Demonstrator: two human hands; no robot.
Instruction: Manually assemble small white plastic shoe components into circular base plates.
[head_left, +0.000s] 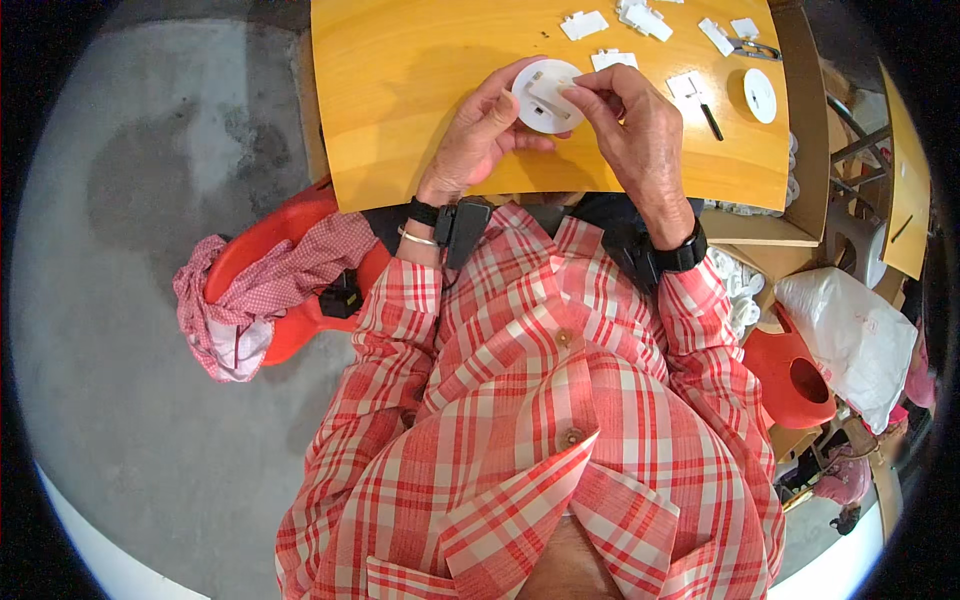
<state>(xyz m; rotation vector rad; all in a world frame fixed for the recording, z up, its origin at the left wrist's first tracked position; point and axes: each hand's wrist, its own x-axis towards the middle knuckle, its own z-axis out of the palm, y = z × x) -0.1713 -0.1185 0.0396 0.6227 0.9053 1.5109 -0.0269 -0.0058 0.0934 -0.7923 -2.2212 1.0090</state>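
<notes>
My left hand (pixel 484 130) is wrapped round the rim of a round white plastic disc (pixel 545 112), holding it tilted above the yellow table. The disc has a raised inner part and a small dark slot facing me. My right hand (pixel 632 120) is closed, its thumb and forefinger pinching at the disc's right side; any small part between those fingertips is hidden. Right of that hand lie a black-handled screwdriver (pixel 711 122) and a second white disc (pixel 760 96). Beyond my hands are a white plastic piece (pixel 614 60) and dark-handled pliers (pixel 755 49).
More white pieces (pixel 584 25) lie along the far side of the table (pixel 400 130). A cardboard box (pixel 765 230) with white parts stands at the right. A red chair (pixel 300 335) with a checked cloth (pixel 225 300) is at the left. A white bag (pixel 850 335) and another person (pixel 845 475) are at the right.
</notes>
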